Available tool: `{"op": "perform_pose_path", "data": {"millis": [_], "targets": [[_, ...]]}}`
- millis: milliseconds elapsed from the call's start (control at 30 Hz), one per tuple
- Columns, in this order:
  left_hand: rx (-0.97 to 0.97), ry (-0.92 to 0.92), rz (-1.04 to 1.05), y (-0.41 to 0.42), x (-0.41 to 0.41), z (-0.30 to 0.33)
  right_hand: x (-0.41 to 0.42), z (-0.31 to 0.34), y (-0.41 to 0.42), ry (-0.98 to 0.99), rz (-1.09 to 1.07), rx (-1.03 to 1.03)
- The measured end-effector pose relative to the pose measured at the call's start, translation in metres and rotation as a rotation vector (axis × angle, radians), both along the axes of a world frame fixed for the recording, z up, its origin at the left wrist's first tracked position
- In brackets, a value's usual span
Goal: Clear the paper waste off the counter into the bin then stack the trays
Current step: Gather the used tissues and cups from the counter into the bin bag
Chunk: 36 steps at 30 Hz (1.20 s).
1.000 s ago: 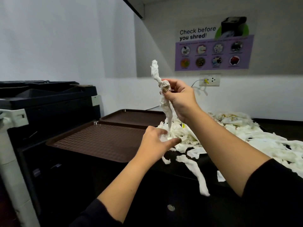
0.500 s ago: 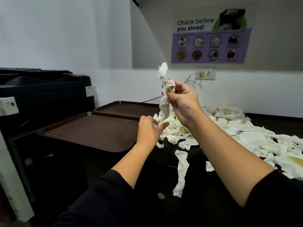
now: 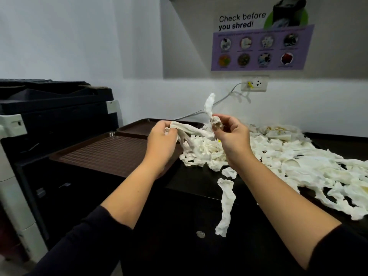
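Both grips hold one twisted paper strip (image 3: 196, 131): left hand (image 3: 162, 144) grips its end, right hand (image 3: 232, 136) pinches mid-frame | gathering it compact for binning | trays (image 3: 103, 154) wait left on bench (image 3: 199, 182)

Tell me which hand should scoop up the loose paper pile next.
Probably the right hand: it hovers directly over the paper pile, while the left hand, gripping the twisted strip, sits over the near tray.

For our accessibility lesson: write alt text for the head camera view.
Both hands, left hand and right hand, hold a twisted paper strip above a paper waste pile on a dark counter, beside two brown trays.
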<state>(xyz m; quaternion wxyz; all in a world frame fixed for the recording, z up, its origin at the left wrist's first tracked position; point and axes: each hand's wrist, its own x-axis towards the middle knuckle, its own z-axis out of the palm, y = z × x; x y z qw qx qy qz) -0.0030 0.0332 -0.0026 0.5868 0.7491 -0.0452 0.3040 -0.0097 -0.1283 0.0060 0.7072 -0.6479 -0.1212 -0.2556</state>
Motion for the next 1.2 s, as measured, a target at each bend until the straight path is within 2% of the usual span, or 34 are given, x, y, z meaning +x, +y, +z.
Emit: {"op": "perform_pose_path", "data": {"millis": [100,267,400,500,600,767,967,1067,1200], "targets": [[-0.157,-0.006,-0.056,0.030,-0.022,0.015,-0.006,-0.004,0.029,-0.078,0.033,-0.113],[-0.167,0.027,-0.059,0.107,-0.076,0.011,-0.019,-0.017,0.101,-0.246,0.145,-0.335],[-0.232,0.108,-0.003,0.178,-0.117,-0.020,-0.042,-0.040,0.170,-0.355,0.276,-0.522],[-0.297,0.234,0.087,0.224,-0.147,-0.061,-0.061,-0.071,0.218,-0.346,0.417,-0.612],[-0.422,0.398,0.118,0.263,-0.174,-0.116,-0.079,-0.114,0.260,-0.261,0.563,-0.723],[-0.641,0.640,0.129,0.303,-0.209,-0.215,-0.098,-0.208,0.310,0.018,0.688,-0.929],[-0.545,0.936,0.256,0.315,-0.228,-0.334,-0.101,-0.319,0.337,0.385,0.724,-1.221],[-0.437,1.034,0.292,0.320,-0.234,-0.386,-0.103,-0.357,0.339,0.538,0.679,-1.256],[-0.409,1.136,0.343,0.320,-0.237,-0.432,-0.102,-0.390,0.332,0.647,0.584,-1.268]]}}
